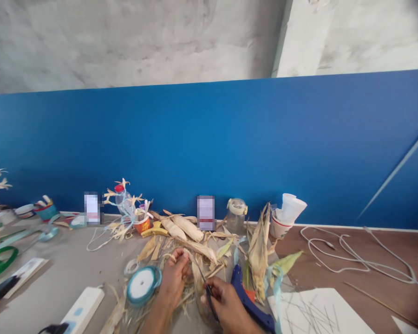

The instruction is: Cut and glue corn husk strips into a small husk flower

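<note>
My left hand (176,273) is closed, pinching a pale strip of corn husk (169,256) between thumb and fingers. My right hand (225,301) grips a slim black tool (209,299) with a narrow, pointed end aimed at the left fingertips. Its exact kind is hard to make out. Left of my left hand lies a teal ribbon spool (141,284) with a white centre. Close to the right hand rests a dark blue glue gun (245,299). Dried husks and scraps (191,248) spread under and beyond both hands.
Behind stand a phone (205,213), a clear jar (237,215), a paper cup (280,227) and a bottle with husk flowers (123,204) against a blue partition (209,139). A power strip (83,308) lies front left. Thin wires cover white paper (320,311); a cable (360,262) coils right.
</note>
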The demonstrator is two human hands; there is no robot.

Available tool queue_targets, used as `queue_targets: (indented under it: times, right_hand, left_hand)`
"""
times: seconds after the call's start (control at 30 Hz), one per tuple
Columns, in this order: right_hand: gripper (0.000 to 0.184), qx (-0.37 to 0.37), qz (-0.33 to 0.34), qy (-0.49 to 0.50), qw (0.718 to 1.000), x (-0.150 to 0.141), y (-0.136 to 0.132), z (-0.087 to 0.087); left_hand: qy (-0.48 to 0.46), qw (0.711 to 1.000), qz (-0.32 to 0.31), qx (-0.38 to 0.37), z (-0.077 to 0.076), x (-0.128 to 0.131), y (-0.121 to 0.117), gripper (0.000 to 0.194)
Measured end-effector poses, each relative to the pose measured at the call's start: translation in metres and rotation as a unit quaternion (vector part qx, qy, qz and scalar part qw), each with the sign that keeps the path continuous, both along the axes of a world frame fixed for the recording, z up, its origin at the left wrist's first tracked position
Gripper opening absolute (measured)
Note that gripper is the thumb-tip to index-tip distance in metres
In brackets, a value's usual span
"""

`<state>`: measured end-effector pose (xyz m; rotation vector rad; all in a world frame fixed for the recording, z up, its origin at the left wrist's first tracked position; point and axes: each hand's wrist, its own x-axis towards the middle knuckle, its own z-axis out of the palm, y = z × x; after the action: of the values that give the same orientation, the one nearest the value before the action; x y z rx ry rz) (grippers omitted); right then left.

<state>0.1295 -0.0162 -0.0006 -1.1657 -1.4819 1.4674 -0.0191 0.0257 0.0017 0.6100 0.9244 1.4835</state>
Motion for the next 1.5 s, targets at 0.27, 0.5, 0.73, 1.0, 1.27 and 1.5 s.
queue_targets:
  times: [0.27,0.5,0.73,1.0,1.27,1.5]
  right_hand:
    - [0.014,-0.015,-0.02,0.041,0.999,-0.001,0.001,-0.005]
    - [0.014,-0.01,-0.005,0.04,0.999,-0.002,0.0,0.0]
    - [0.016,0.038,-0.007,-0.018,0.999,-0.002,0.001,-0.011]
    - [0.023,0.063,-0.013,-0.052,0.997,-0.002,0.001,-0.019]
    - [0.023,0.084,-0.019,-0.072,0.994,-0.002,0.0,-0.022]
    - [0.022,0.077,-0.02,-0.059,0.995,-0.002,0.0,-0.018]
  left_hand:
    - [0.0,1.0,0.006,0.0,-0.003,0.0,0.002,0.038]
    - [-0.056,0.998,0.026,-0.026,0.002,0.001,0.001,0.043]
    - [-0.039,0.999,0.011,-0.023,-0.003,0.003,0.001,0.041]
    - [-0.043,0.999,0.012,-0.014,-0.005,0.004,0.001,0.039]
    - [-0.046,0.998,0.022,-0.027,-0.002,0.006,0.0,0.04]
    - [-0.046,0.999,0.011,-0.025,-0.006,0.006,0.001,0.04]
